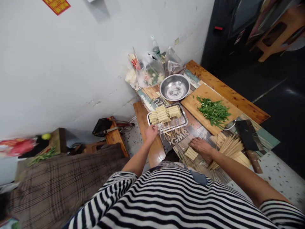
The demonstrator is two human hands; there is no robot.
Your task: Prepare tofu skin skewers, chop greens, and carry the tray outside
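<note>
My left hand (pixel 151 133) is at the near left corner of the metal tray (pixel 183 119), its fingers pinched together; whether anything is between them is too small to tell. Pale rolls on skewers (pixel 162 114) lie in rows on the tray, their sticks pointing toward me. My right hand (pixel 200 145) rests on the patterned table with its fingers spread and nothing visible in it. Just beside it, toward me, lies a small group of pale rolls (pixel 191 153). To its right is a fanned pile of bare wooden skewers (pixel 230 148).
Behind the tray stands a steel bowl (pixel 175 87). Cut greens (pixel 212 109) lie on a wooden board (pixel 190 103). A cleaver (pixel 247 135) is at the right edge. Plastic bags (pixel 152 71) and a bottle (pixel 155 47) stand near the wall.
</note>
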